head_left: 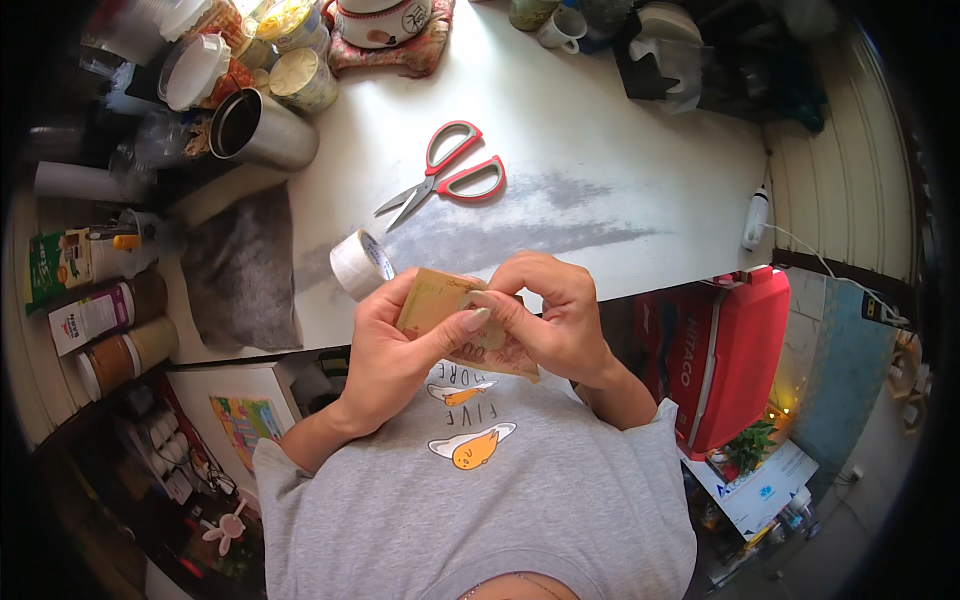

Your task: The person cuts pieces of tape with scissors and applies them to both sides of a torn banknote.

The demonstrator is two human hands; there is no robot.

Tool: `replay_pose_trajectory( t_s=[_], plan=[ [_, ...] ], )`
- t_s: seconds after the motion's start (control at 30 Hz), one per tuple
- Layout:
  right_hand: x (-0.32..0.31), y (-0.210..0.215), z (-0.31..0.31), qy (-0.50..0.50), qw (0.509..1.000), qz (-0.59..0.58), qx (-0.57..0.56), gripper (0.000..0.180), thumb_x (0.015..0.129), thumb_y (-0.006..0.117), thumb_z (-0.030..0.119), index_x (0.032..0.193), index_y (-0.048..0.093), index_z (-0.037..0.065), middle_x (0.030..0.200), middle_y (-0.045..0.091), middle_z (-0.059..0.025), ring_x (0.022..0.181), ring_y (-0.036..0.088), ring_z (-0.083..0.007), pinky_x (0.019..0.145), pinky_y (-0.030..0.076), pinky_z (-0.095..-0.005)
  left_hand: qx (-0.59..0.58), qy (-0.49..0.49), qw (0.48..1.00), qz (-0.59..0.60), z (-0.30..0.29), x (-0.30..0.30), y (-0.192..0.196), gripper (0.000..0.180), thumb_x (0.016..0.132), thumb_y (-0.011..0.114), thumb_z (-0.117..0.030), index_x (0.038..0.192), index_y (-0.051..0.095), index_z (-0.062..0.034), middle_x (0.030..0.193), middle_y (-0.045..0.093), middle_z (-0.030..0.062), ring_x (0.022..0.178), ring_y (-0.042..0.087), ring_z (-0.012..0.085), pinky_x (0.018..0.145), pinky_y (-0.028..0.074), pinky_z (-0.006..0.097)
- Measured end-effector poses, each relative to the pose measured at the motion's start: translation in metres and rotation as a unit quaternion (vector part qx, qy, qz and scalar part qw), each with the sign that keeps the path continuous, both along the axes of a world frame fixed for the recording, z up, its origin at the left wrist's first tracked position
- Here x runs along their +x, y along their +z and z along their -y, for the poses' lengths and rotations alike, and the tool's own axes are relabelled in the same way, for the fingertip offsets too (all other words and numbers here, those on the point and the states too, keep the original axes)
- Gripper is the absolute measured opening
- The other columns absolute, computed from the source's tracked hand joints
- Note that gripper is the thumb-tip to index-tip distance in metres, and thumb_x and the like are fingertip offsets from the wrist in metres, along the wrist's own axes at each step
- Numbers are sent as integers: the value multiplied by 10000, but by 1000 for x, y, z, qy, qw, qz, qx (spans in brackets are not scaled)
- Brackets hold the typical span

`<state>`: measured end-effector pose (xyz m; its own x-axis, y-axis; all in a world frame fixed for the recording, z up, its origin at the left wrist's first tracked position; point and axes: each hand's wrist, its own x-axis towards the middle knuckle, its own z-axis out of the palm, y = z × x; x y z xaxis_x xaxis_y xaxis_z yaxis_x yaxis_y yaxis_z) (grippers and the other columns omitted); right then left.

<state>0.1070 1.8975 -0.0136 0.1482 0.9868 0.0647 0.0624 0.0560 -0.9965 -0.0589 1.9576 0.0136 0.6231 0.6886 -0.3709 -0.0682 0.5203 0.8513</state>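
A yellowish-brown banknote (428, 300) is held in front of my grey shirt, near the table's front edge. My left hand (388, 335) grips its left part, the thumb lying across its face. My right hand (552, 315) pinches it from the other side, and both thumbs meet over its middle. Whether anything else is between the fingers is hidden. Just beyond my left hand, a roll of clear tape (350, 264) stands on the white table (590, 130). Farther back lie scissors (430, 186) with red and grey handles, their blades slightly apart and pointing left.
A dark grey cloth (240, 268) covers the table's left front. Behind it stand a metal tumbler (287, 135) and several tubs (302, 82). A white mug (562, 32) is at the back. At right are a white corded device (756, 220) and a red box (738, 350).
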Motion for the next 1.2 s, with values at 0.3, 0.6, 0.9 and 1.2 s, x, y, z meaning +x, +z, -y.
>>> replay_pose_trajectory(
  t_s=[0.3,0.6,0.9,1.2],
  plan=[
    [21,3,15,8,981,-127,-147,259,823,718,138,650,565,20,623,566,9,540,451,-16,469,359,-194,-7,-60,998,-36,1,10,0,197,844,673,-46,1022,619,20,957,655,57,855,619,92,745,529,245],
    [59,15,27,-25,961,232,146,195,644,801,110,816,711,86,701,551,34,658,494,-104,616,376,-271,176,-41,983,28,13,26,-16,353,815,686,-87,1133,562,2,1178,570,139,1081,570,200,915,484,334],
    [80,-8,46,-141,731,527,410,321,616,744,329,906,754,192,740,375,72,695,358,-99,644,268,-273,-121,-10,990,65,38,44,-7,556,771,686,-101,1247,430,31,1166,571,138,1058,585,206,882,518,372],
    [86,-3,51,-79,879,357,307,351,661,772,411,904,749,159,754,385,32,707,350,-133,645,289,-292,-118,0,993,-13,45,51,11,310,844,674,-89,1090,578,73,959,665,142,793,664,167,697,581,299]
  ],
)
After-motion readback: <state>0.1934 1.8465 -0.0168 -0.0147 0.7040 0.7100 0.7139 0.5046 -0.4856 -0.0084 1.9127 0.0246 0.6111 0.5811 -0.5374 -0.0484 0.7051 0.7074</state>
